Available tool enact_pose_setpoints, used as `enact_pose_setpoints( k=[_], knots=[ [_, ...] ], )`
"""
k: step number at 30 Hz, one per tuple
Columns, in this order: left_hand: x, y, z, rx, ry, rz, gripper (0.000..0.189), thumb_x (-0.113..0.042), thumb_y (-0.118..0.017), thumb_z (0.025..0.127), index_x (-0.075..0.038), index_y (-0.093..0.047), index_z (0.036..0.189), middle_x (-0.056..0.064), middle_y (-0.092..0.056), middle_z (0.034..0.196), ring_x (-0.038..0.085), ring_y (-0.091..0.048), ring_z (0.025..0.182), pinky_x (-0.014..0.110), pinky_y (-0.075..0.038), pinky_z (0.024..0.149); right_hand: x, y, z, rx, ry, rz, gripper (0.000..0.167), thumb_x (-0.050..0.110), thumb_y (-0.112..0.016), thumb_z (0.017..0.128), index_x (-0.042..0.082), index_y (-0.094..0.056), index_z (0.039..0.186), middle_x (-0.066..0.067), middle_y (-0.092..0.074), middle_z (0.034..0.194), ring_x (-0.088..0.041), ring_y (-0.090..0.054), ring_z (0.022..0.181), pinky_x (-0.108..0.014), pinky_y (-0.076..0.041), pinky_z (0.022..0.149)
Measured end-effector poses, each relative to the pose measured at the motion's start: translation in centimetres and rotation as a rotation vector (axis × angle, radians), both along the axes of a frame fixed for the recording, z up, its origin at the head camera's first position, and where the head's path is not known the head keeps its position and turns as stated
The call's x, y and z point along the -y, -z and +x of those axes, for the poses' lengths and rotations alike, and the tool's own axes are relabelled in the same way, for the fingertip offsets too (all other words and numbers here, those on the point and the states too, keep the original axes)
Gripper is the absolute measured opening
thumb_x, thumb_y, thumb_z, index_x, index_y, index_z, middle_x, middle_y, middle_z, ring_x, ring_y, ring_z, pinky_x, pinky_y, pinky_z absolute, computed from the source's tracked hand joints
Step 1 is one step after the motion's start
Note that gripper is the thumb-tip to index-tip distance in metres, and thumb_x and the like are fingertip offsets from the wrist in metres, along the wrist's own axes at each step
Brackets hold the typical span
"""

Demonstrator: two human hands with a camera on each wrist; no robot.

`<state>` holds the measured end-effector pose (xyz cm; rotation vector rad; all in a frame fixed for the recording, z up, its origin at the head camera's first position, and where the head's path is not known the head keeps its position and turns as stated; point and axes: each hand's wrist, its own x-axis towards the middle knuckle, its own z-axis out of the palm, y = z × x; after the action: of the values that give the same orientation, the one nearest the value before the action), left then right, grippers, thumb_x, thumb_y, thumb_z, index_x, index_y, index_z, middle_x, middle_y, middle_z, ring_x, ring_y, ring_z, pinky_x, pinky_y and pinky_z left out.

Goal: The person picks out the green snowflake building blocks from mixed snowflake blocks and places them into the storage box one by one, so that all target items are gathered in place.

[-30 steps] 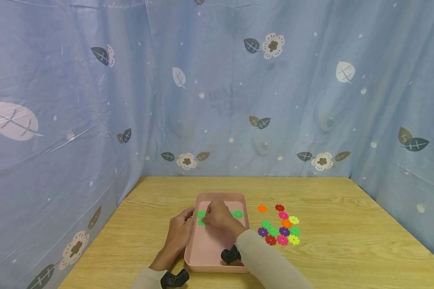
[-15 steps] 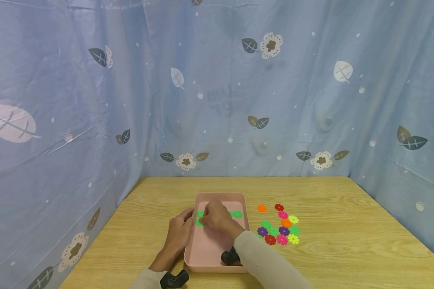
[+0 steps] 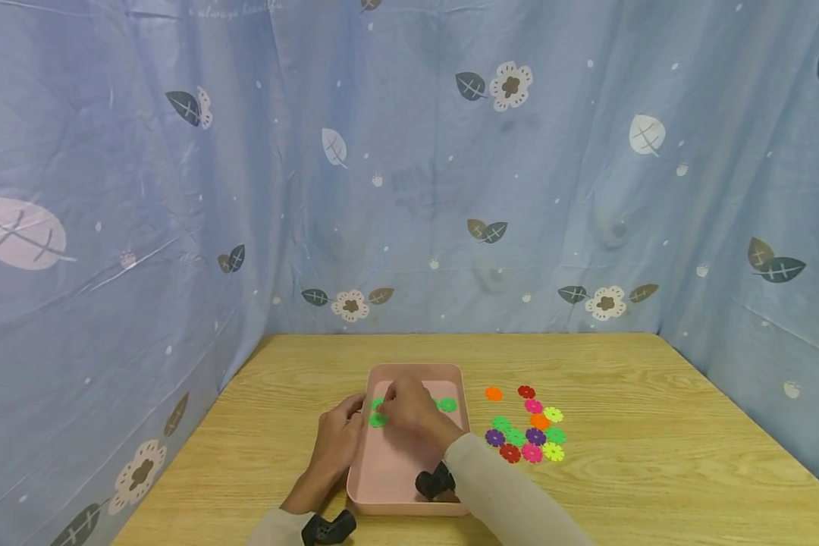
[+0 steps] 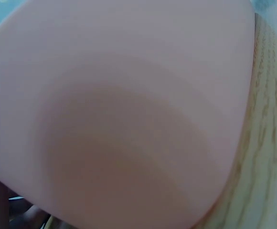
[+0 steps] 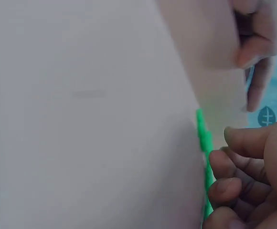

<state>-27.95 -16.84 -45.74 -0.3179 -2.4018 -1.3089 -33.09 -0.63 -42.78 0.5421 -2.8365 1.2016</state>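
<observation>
A pink rectangular tray [image 3: 396,470] lies on the wooden table. My left hand [image 3: 339,436] holds its left wall; in the right wrist view, the left hand's bent fingers [image 5: 255,50] come over the rim. My right hand [image 3: 412,409] is inside the tray over a row of green snowflake discs, hiding the row's middle. One green snowflake disc [image 3: 378,420] shows just below its fingertips, another green snowflake disc [image 3: 448,405] to its right. Thumb and fingers of the right hand are loosely bent and slightly apart, with nothing between them in the right wrist view.
Right of the tray lie several loose snowflake discs, among them an orange disc [image 3: 494,393], a purple disc [image 3: 535,437], a red disc [image 3: 509,453] and a yellow disc [image 3: 553,452]. A blue patterned curtain [image 3: 437,189] encloses the table [image 3: 607,394].
My right hand's fingertips have shifted slightly away from me, off the nearer green snowflake disc, which now shows more fully. My left hand stays at the tray wall.
</observation>
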Motion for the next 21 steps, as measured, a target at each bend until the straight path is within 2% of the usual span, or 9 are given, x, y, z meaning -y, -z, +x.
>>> enact_pose_setpoints(
  k=[8,13,17,21],
  knots=[
    [0.0,0.0,0.0,0.003,-0.016,0.008,0.039,-0.006,-0.046,0.097,0.001,-0.066,0.130,0.014,-0.074,0.114,0.025,-0.070,0.099,0.036,-0.056,0.080,-1.0,-0.6,-0.1,0.032,-0.014,-0.118,0.026,0.011,-0.069,0.093,0.005,-0.065,0.068,0.003,-0.051,0.058,-0.014,-0.044,0.052,-0.028,-0.041,0.054],
    [0.0,0.1,0.0,0.018,-0.015,0.010,0.040,-0.007,-0.045,0.098,0.001,-0.065,0.132,0.014,-0.073,0.116,0.026,-0.069,0.103,0.038,-0.055,0.084,-1.7,-1.1,-0.1,0.046,-0.015,-0.159,0.021,0.009,-0.068,0.094,0.003,-0.067,0.074,0.001,-0.057,0.064,-0.014,-0.049,0.056,-0.029,-0.043,0.058],
    [0.0,0.0,0.1,0.027,-0.021,0.012,0.040,-0.007,-0.045,0.098,0.001,-0.065,0.132,0.014,-0.073,0.118,0.026,-0.069,0.105,0.040,-0.055,0.086,-2.5,-1.9,-0.3,0.033,-0.020,-0.133,0.022,0.007,-0.067,0.094,0.003,-0.065,0.072,0.001,-0.057,0.063,-0.012,-0.047,0.054,-0.028,-0.042,0.059],
    [-0.1,-0.1,0.1,0.024,-0.033,0.016,0.040,-0.007,-0.045,0.098,0.001,-0.065,0.132,0.015,-0.073,0.117,0.026,-0.069,0.105,0.042,-0.054,0.087,-3.6,-3.4,-0.3,-0.031,0.024,-0.010,0.020,0.014,-0.067,0.094,0.009,-0.070,0.075,0.004,-0.062,0.063,-0.010,-0.051,0.054,-0.030,-0.043,0.063]
  ],
)
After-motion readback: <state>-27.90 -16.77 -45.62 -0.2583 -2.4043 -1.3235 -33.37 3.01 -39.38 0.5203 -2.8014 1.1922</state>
